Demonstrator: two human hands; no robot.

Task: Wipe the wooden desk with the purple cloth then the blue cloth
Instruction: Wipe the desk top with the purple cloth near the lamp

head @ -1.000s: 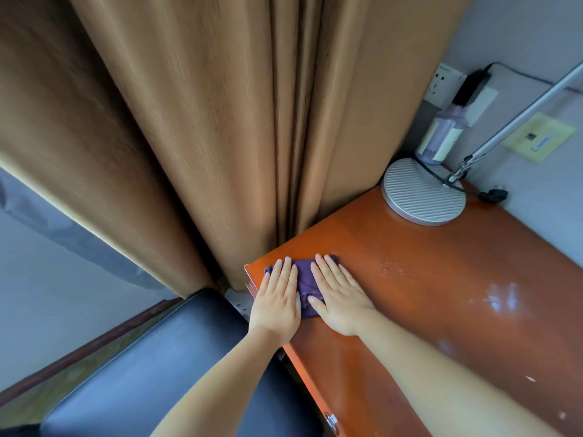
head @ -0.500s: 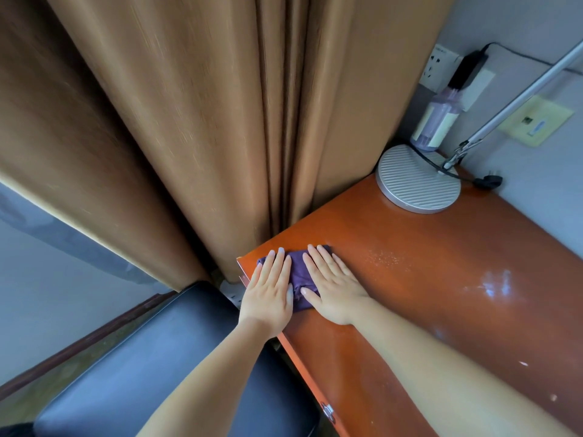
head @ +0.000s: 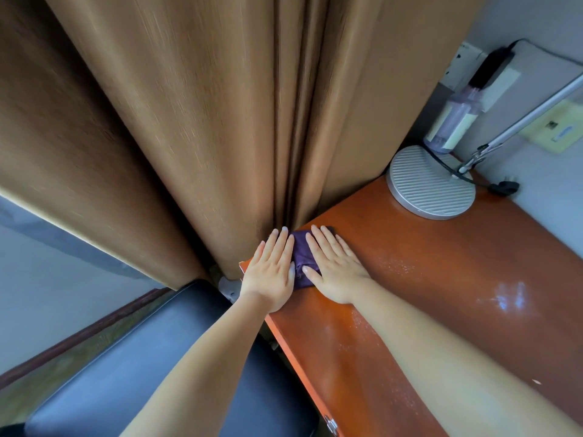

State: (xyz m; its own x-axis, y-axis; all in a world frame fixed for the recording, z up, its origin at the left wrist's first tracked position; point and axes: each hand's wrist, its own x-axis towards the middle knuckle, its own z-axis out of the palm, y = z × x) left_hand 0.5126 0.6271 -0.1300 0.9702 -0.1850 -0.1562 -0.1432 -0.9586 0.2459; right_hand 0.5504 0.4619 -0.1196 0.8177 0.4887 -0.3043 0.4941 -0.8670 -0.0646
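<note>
A folded purple cloth (head: pixel 302 257) lies flat on the reddish wooden desk (head: pixel 441 263), near its left corner against the curtain. My left hand (head: pixel 271 272) presses on the cloth's left side with straight fingers, its fingertips touching the curtain. My right hand (head: pixel 334 266) lies flat on the cloth's right side, fingers straight and spread. Most of the cloth is hidden under both palms. No blue cloth is in view.
A brown curtain (head: pixel 220 121) hangs along the desk's far left edge. A round grey lamp base (head: pixel 430 184) with a metal arm, a black cable and a pale bottle (head: pixel 451 124) stand at the back right corner. A dark padded seat (head: pixel 142 373) sits below left.
Both hands have pushed the purple cloth forward along the desk's left edge, up to the curtain. The fingers stay flat on it.
</note>
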